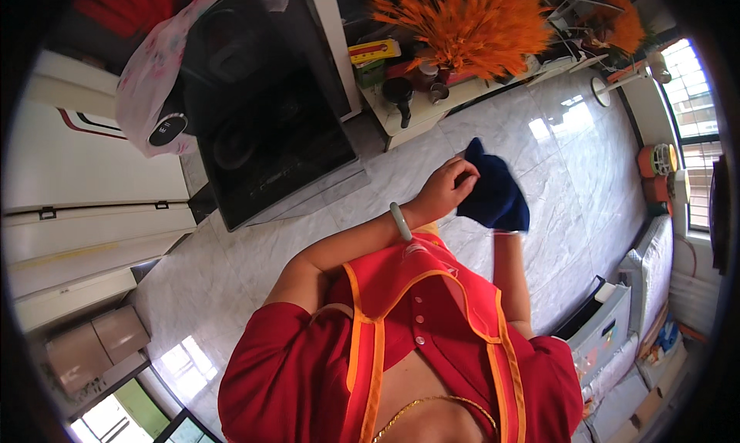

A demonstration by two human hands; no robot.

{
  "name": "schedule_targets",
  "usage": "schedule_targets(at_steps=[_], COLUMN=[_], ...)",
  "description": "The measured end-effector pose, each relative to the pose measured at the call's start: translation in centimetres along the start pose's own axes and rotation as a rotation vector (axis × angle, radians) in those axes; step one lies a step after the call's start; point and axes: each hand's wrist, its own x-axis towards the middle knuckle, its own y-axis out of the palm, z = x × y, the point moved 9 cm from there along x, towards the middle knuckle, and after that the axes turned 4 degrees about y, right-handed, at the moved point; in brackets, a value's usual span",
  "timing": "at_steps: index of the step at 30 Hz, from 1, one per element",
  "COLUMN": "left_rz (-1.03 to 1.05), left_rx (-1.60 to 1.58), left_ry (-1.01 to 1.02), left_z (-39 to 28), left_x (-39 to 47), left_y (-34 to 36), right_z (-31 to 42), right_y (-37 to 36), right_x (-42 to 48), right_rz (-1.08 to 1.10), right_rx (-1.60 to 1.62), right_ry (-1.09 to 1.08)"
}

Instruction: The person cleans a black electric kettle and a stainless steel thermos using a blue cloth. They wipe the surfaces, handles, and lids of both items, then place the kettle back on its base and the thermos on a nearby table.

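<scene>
A dark blue cloth (494, 191) hangs in front of me, above the tiled floor. My left hand (448, 188), with a pale bangle (400, 221) on its wrist, pinches the cloth's near edge between thumb and fingers. The cloth covers my right hand (503, 211) down to the wrist, so its fingers are hidden. Which arm is which is read from the side of the body it comes from. I wear a red apron (404, 269) with orange trim over a red shirt.
A black glass cooktop (277, 148) stands at the left, beside a plastic bag (150, 96) over an appliance. Ahead, a low cabinet (413, 132) bears a black-handled pot (399, 93), a cup and orange dried plants (468, 26). Along the right are a wrapped mattress (650, 264) and storage boxes.
</scene>
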Motion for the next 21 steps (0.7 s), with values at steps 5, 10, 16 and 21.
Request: schedule_targets(at_steps=[5,10,16,21], left_rz=[-0.171,-0.498,-0.718,-0.686], left_rx=[0.243,0.333,0.684,-0.013], left_ry=[-0.050,-0.365,-0.623,-0.843], left_z=[12.4,26.2,39.9,47.9], left_x=[2.4,4.9,7.5,9.9], left_y=[-0.8,-6.2,-10.3,-11.5], right_z=[-12.9,-19.4,-31.8,-36.1], right_y=[9.6,12.4,24.0,32.0], right_x=[1.7,6.9,12.1,17.2], right_rz=[-0.069,-0.010,0.143,0.221], right_rx=[0.414,0.148,0.524,0.039], right_ry=[0.173,0.179,0.512,0.383])
